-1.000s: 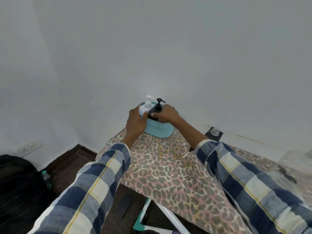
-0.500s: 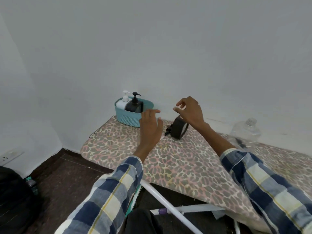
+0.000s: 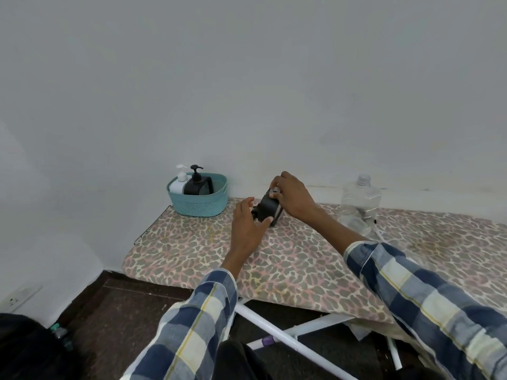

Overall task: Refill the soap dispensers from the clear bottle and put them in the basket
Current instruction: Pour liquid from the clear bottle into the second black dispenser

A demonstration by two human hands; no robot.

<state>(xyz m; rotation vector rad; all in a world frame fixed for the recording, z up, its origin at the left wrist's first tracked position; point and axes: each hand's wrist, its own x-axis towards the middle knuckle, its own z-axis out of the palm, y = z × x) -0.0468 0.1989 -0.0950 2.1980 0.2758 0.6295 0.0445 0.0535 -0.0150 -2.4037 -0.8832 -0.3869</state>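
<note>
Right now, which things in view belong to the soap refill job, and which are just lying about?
Job things:
teal woven plastic basket
white pump dispenser
black pump dispenser
black dispenser body on the board
clear plastic bottle

Lying about:
black bag
small green-capped bottle
wall socket

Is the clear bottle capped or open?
Open: the clear bottle stands upright with bare neck threads and no cap on top.
</note>
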